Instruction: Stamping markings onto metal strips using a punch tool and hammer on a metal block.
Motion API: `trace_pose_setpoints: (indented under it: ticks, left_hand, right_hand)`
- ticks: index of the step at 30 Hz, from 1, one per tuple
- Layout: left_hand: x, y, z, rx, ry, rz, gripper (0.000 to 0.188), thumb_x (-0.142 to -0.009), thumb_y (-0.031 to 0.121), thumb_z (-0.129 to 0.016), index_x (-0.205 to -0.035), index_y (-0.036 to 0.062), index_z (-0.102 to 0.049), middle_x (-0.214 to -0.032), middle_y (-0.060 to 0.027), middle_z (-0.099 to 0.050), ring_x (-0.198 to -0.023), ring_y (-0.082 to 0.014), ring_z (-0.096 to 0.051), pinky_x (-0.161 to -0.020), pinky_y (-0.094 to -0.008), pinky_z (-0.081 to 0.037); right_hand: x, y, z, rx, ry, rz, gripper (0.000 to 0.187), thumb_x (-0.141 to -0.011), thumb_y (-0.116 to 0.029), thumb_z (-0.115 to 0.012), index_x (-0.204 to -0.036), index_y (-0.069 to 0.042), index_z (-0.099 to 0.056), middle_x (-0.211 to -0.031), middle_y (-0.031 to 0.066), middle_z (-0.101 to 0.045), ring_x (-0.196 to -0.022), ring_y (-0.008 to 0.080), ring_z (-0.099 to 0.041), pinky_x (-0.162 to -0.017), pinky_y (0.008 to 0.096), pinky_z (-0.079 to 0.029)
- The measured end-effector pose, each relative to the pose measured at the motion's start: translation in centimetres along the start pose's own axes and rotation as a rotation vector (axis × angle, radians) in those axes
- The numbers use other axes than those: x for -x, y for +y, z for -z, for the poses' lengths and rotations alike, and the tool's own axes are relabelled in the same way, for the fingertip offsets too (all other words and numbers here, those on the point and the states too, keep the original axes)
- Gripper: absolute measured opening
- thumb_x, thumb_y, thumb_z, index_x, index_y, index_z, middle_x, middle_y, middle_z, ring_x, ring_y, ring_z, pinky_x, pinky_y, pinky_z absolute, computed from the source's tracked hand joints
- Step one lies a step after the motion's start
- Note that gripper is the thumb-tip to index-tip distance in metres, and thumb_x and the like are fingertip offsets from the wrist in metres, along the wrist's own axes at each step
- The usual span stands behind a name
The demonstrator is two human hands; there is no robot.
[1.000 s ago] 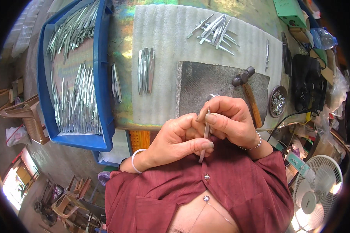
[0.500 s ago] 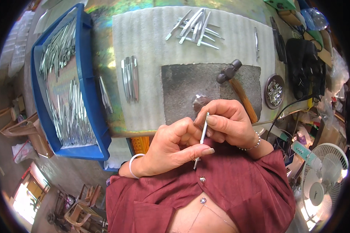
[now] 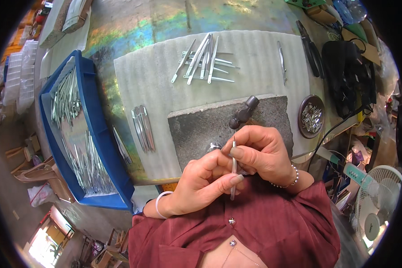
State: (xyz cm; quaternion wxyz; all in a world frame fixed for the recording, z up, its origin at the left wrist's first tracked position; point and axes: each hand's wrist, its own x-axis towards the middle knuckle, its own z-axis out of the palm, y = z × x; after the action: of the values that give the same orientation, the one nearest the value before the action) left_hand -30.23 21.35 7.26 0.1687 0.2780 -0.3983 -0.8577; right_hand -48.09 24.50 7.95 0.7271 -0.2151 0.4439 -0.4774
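Observation:
A slim silver metal piece (image 3: 234, 165) with a thin pointed upper end stands nearly upright between my two hands. My left hand (image 3: 203, 183) is closed, its thumb pressing on the lower part of the piece. My right hand (image 3: 261, 149) pinches the upper part between thumb and fingers. Just beyond my fingers lies a dark stone slab (image 3: 196, 125), bearing a small shiny metal lump (image 3: 214, 146) that my left hand partly hides. A hammer (image 3: 244, 114) rests on the slab, its handle mostly hidden behind my right hand.
Several slim metal pieces lie piled (image 3: 205, 60) on the white foam sheet (image 3: 138, 71); another bundle (image 3: 143, 129) sits left of the slab. A blue tray (image 3: 94, 111) at left holds many more. At right are a round dish of small metal parts (image 3: 311, 117) and black pliers (image 3: 309, 49).
The view has shifted, so the bench things appear lower and turned. In my hands the metal piece has become more upright, and its upper end now shows a thin point.

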Motion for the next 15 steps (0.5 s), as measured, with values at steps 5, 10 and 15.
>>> trace_pose_setpoints:
  ticks: [5, 10, 15]
  left_hand:
    - [-0.8, 0.2, 0.0, -0.009, 0.002, 0.013, 0.009, -0.093, 0.006, -0.053, -0.092, -0.0007, -0.046, -0.076, -0.0089, -0.067, -0.066, -0.0106, -0.062, -0.059, -0.0236, -0.049]
    - [-1.2, 0.1, 0.0, -0.125, -0.009, -0.03, 0.009, -0.093, 0.006, -0.051, -0.092, -0.0003, -0.046, -0.076, -0.0085, -0.067, -0.066, -0.0118, -0.063, -0.06, -0.0246, -0.049]
    - [-0.8, 0.1, 0.0, -0.132, -0.035, -0.023, 0.008, -0.094, 0.007, -0.051, -0.093, 0.0002, -0.047, -0.077, -0.0083, -0.067, -0.068, -0.0127, -0.064, -0.061, -0.0249, -0.05]
  right_hand:
    - [-0.4, -0.9, 0.3, 0.014, 0.005, -0.012, 0.01, -0.089, -0.01, -0.061, -0.094, 0.0, -0.06, -0.072, -0.0003, -0.058, -0.054, 0.0015, -0.045, -0.047, 0.0169, -0.034]
    - [-0.3, -0.8, 0.8, -0.011, -0.017, -0.011, 0.008, -0.088, -0.006, -0.062, -0.093, -0.001, -0.059, -0.079, 0.0001, -0.06, -0.062, 0.0018, -0.051, -0.051, 0.0164, -0.039]
    - [0.0, -0.3, 0.8, -0.036, -0.031, 0.009, 0.009, -0.087, -0.006, -0.064, -0.093, -0.002, -0.058, -0.085, 0.0006, -0.061, -0.075, 0.0042, -0.056, -0.063, 0.018, -0.046]
